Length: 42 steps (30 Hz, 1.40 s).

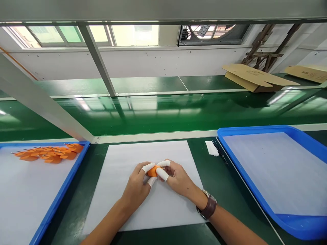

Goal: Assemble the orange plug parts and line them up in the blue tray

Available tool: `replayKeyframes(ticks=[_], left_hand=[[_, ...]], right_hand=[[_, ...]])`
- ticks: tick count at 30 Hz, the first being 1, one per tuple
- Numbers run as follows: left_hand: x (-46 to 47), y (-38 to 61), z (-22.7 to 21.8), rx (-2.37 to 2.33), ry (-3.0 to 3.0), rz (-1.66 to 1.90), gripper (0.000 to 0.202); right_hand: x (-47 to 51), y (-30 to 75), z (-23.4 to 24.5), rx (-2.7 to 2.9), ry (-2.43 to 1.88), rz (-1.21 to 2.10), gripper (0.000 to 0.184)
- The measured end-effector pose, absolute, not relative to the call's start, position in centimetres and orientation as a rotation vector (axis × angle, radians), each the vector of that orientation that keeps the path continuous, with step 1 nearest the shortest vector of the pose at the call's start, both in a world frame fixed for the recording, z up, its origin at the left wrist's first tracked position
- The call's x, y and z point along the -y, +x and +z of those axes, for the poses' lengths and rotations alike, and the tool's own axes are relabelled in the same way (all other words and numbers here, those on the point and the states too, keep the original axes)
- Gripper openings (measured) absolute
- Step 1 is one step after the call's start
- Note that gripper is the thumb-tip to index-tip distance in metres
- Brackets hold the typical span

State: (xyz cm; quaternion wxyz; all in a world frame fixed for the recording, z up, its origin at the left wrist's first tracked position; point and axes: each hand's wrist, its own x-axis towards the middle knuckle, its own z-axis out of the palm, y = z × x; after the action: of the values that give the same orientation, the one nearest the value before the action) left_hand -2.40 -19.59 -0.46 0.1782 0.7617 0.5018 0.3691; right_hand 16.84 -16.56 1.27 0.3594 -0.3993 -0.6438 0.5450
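A small orange plastic part (153, 171) is pinched between both of my hands over a white sheet (143, 211) on the green bench. My left hand (138, 185) grips it from the left with fingers closed, white finger cots on the tips. My right hand (176, 177) holds it from the right, also with white finger cots; a brown wristwatch (208, 207) sits on that wrist. Most of the part is hidden by my fingers.
A blue tray (60, 194) at left holds a row of several orange parts (51, 153) on white lining. Another blue tray (288, 224) at right has only white lining. A small white slip (212, 148) lies between. Beyond runs a green conveyor (163, 112); flat cardboard (255, 78) lies farther back.
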Motion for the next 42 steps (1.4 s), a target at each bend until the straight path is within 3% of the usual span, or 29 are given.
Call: replayKeyframes(ticks=[15,22,28,39,42], left_hand=[[19.6,-2.2,-0.8,-1.401,2.238,1.063,0.047],[19.5,-1.4,-0.5,-1.375,2.352,1.132,0.042],[19.0,-1.6,-0.8,-1.330,2.387,1.127,0.052],[19.5,-1.6,-0.5,-1.312,2.457,1.102,0.048],[19.5,-1.6,-0.6,-1.342,2.442,1.112,0.050]], right_hand=[[17.4,17.0,1.0,1.804,-1.028,1.126,0.012],[16.6,17.3,1.1,1.746,-0.976,1.282,0.011],[15.5,17.4,1.1,1.621,-0.939,1.570,0.007],[15.9,16.9,0.3,1.616,-1.107,1.396,0.007],[15.7,17.0,0.5,1.614,-1.130,1.414,0.023]])
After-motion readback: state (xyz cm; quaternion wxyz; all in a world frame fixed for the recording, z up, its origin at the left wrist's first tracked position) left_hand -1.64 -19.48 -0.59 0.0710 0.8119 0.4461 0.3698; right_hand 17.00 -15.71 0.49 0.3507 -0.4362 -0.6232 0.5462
